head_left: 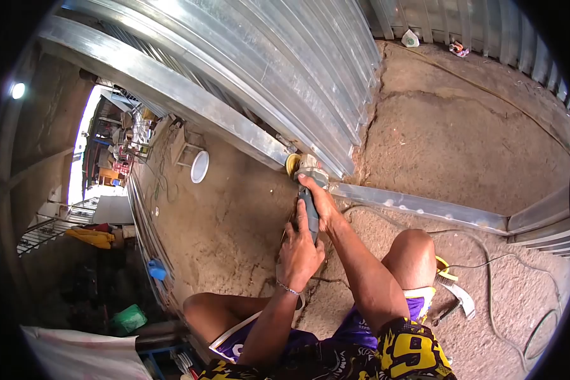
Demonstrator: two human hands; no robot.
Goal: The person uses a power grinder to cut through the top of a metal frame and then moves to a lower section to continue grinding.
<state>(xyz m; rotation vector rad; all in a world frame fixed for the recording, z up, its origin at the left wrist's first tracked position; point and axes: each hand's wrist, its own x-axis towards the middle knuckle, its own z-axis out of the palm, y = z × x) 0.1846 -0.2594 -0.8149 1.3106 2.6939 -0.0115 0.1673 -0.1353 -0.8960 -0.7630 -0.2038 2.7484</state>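
An angle grinder (308,201) with a yellow disc (292,164) is in both my hands. My right hand (322,204) wraps round its body just behind the head, thumb on top. Lower down, my left hand (300,252), with a bracelet at the wrist, grips the rear end, one finger stretched along the body. The disc is right at the lower end of a long metal beam (190,95). Beside it stands corrugated metal sheeting (285,69). From the grinder's head, a metal bottom rail (418,208) runs off to the right.
Cable (487,266) loops over the rough floor at right. A wire brush (448,310) lies near my right knee, beside a yellow ring-shaped thing (446,268). Farther left are a white basin (199,166), a blue container (156,270) and long rods (147,237).
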